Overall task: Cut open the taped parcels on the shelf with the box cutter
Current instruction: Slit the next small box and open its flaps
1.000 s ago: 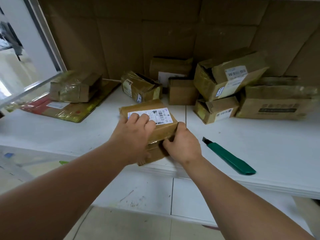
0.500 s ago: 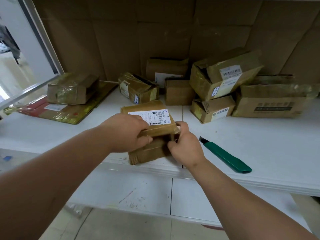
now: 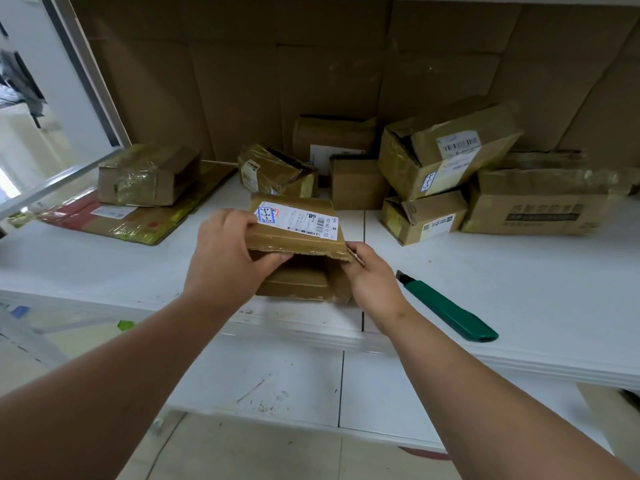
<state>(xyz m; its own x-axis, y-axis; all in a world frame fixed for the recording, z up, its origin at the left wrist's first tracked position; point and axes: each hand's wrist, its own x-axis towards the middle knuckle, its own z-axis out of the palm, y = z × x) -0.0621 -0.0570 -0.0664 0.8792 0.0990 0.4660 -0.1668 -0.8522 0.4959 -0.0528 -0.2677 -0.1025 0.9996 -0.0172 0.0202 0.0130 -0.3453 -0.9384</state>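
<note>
Head view: the parcel's (image 3: 298, 237) lid flap now stands lifted, wider than half a second ago. Left hand (image 3: 228, 258) grips the flap's near edge; right hand (image 3: 372, 282) pinches its corner. Cutter (image 3: 446, 308) lies at 3 o'clock on open shelf (image 3: 519, 289), near its front edge.

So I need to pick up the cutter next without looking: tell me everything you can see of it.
The box cutter lies flat on the white shelf, just right of the right hand, untouched by either hand. It has a long dark green body that looks like plastic, and a short dark tip at its far-left end, pointing up and left toward the opened parcel. Its green butt end lies near the shelf's front edge. How far the blade is out cannot be told.
</note>
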